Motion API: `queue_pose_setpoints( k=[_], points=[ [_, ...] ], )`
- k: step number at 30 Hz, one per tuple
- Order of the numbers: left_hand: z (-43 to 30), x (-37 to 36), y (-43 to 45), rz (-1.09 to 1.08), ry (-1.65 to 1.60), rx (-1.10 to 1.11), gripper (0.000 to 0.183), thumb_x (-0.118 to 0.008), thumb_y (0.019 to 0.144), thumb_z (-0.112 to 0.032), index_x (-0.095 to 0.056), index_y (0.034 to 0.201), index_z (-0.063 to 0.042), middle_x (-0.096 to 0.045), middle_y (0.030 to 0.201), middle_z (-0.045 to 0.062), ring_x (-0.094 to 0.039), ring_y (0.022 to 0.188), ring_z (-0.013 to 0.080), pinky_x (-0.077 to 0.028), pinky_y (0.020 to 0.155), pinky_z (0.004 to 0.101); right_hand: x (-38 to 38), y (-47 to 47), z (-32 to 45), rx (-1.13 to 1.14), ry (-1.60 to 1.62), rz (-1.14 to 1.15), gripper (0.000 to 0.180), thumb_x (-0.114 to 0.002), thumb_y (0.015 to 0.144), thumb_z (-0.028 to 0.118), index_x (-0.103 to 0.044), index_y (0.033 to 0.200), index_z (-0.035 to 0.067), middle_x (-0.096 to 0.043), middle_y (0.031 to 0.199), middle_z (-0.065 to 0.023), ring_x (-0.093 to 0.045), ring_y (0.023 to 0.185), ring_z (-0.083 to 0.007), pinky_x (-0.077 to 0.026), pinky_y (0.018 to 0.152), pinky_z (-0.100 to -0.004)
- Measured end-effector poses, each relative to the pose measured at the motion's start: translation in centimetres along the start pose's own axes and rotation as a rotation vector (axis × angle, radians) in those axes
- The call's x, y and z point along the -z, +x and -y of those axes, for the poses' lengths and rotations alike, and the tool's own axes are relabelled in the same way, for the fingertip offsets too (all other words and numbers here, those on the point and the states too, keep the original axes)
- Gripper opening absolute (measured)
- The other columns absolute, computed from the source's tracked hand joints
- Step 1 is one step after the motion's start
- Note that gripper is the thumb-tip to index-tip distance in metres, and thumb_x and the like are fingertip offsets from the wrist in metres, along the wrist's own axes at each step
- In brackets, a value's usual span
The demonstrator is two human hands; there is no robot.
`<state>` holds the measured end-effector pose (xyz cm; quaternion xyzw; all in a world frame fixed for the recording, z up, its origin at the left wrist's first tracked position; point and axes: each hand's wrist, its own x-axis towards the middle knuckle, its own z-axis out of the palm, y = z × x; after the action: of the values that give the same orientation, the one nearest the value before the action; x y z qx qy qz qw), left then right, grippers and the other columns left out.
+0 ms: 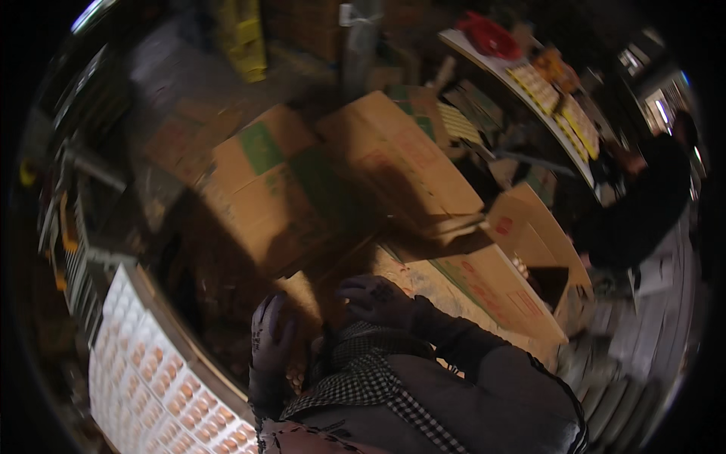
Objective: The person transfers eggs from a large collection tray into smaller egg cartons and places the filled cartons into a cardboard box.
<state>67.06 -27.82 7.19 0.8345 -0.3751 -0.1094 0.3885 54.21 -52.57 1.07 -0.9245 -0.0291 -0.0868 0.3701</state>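
Observation:
My left hand, in a pale glove with dark print, is at the lower middle with its fingers bent and apart. I see nothing in it. My right hand, gloved alike, reaches in front of my checked apron; its fingertips point down and whatever they touch is in shadow. Just beyond both hands stands a brown cardboard box with green print. Beside it is another cardboard box with faint red print. A few eggs show dimly between my left hand and the apron.
A lit rack full of brown eggs lies at my left. On the right is an open cardboard box with some eggs inside. A person in dark clothes is near a bench with egg trays and a red basket.

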Motion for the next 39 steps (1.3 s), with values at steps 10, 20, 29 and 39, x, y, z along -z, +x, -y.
queue_pose_setpoints(
  k=[10,20,29,39],
  points=[
    [-6.6,-14.9,9.2,0.67,0.053,-0.382,0.052,-0.071,0.082,-0.023,-0.056,0.128,-0.004,-0.052,0.131,0.021,-0.05,0.12,0.0399,-0.041,0.101,0.0461,7.2,-11.1,-4.2,-0.299,-0.267,-0.374,0.036,-0.063,0.086,0.021,-0.061,0.118,0.006,-0.055,0.126,-0.018,-0.053,0.117,-0.0354,-0.045,0.095,-0.0486],
    [-10.5,-25.3,11.1,0.677,-0.061,-0.539,0.047,-0.067,0.086,-0.033,-0.059,0.122,-0.004,-0.059,0.123,0.018,-0.057,0.114,0.0362,-0.045,0.096,0.0472,15.0,-26.4,-6.4,-0.743,-0.287,-0.637,0.028,-0.063,0.09,0.014,-0.065,0.116,0.004,-0.065,0.118,-0.0152,-0.061,0.11,-0.032,-0.048,0.097,-0.0393],
    [-28.8,-45.3,14.4,0.707,-0.334,-0.309,0.051,-0.059,0.087,-0.037,-0.056,0.129,-0.009,-0.052,0.133,0.018,-0.047,0.126,0.0336,-0.037,0.107,0.0421,27.0,-38.0,-30.9,-0.908,-0.009,-0.722,0.035,-0.049,0.099,0.019,-0.056,0.126,-0.001,-0.063,0.122,-0.0143,-0.058,0.11,-0.0217,-0.047,0.095,-0.0356],
    [-41.3,-76.3,11.2,0.722,-0.569,0.213,0.028,-0.066,0.078,-0.025,-0.063,0.095,-0.002,-0.066,0.088,0.016,-0.06,0.079,0.0294,-0.049,0.07,0.0422,26.7,-51.3,-44.3,-1.151,0.132,-0.177,0.033,-0.053,0.095,0.022,-0.059,0.121,0.003,-0.063,0.117,-0.0171,-0.06,0.106,-0.0284,-0.049,0.09,-0.0396]
  ],
)
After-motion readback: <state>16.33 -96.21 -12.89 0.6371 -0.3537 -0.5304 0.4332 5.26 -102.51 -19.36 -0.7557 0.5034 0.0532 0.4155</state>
